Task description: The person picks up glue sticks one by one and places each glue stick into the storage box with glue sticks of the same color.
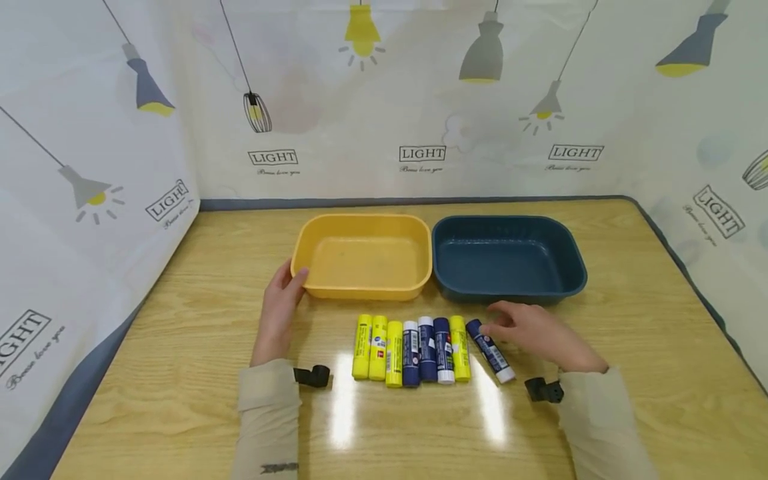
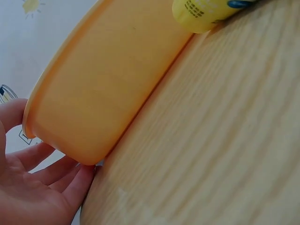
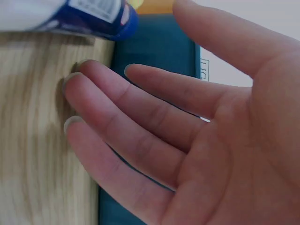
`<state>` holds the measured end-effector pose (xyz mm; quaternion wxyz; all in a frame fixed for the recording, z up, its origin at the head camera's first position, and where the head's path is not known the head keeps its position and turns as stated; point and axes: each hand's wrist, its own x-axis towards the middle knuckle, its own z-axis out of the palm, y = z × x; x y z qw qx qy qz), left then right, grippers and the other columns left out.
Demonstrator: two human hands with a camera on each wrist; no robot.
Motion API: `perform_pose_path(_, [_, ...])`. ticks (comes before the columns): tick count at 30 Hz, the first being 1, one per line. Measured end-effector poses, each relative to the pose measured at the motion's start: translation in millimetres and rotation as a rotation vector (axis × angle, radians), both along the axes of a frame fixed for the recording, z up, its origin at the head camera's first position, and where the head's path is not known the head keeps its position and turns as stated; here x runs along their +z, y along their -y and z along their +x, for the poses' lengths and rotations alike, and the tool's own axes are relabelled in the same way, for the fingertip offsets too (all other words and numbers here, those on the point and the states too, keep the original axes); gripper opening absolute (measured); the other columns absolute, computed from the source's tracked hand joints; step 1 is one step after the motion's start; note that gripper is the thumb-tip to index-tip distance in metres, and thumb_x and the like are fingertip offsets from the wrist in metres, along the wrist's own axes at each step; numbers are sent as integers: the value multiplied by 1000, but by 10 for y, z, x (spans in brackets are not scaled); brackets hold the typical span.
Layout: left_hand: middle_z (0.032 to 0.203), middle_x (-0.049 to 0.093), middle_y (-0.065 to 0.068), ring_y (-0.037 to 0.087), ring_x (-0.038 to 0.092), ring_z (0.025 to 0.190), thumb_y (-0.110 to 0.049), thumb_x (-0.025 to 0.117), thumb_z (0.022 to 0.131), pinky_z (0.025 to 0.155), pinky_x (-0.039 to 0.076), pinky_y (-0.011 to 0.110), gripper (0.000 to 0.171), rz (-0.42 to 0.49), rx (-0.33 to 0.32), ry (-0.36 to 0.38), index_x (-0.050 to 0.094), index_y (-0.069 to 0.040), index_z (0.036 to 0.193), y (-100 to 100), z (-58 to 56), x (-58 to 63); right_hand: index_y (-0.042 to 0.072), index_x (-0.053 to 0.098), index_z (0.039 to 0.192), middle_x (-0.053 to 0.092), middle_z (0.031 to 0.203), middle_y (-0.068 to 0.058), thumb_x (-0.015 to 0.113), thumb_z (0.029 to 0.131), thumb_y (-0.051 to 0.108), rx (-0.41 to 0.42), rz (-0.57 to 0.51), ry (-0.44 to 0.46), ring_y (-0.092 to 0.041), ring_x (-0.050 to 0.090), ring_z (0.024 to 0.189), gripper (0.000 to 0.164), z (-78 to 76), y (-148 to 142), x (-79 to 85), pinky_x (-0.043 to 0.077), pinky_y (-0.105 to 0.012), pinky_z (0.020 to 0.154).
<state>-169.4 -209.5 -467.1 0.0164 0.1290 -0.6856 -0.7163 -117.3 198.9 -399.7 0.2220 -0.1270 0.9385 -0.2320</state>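
Note:
My left hand holds the near left corner of a yellow plastic bin, its thumb over the rim and its fingers against the outer wall, as the left wrist view also shows. My right hand is beside a dark blue glue stick that lies slanted at the right end of a row. In the right wrist view its fingers are loosely extended, and the thumb is apart from the glue stick. The row holds several yellow glue sticks and blue ones, lying side by side.
A dark blue bin stands against the right side of the yellow one; both have nothing in them. The wooden table is bordered at the back and sides by a cloth printed with lamps. Each wrist wears a small black camera.

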Motion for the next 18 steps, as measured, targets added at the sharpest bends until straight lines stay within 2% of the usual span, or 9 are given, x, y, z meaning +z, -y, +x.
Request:
perform_pose_path(4, [142,29,1,11,33,125,-35,58,86,99,32,27,63,31,-20,6,30,-16,139,-56,92,191,4,50,122,58,89,2,56,81,51,-18,3,21,-12,51,72,63,4,50,-63,44,-29,62])
perform_pose_path(7, [144,26,2,11,30,127,-30,56,88,101,29,28,62,60,-43,-9,27,-13,140,-67,110,271,4,50,122,55,81,3,61,78,49,-18,6,14,-13,48,65,64,2,78,-102,40,-28,56])
perform_pose_path(12, [143,26,1,11,30,127,-28,55,89,102,28,28,60,86,-51,-62,28,-14,140,-42,68,212,5,49,121,50,72,2,68,73,45,-19,23,11,-14,44,57,65,-11,110,-145,35,-28,51])
perform_pose_path(18, [142,27,3,16,33,126,-20,52,91,102,28,30,53,294,-92,-161,31,-11,139,-3,38,118,7,51,119,50,71,1,70,73,41,-18,35,13,-14,45,59,60,-25,124,-144,36,-28,53])
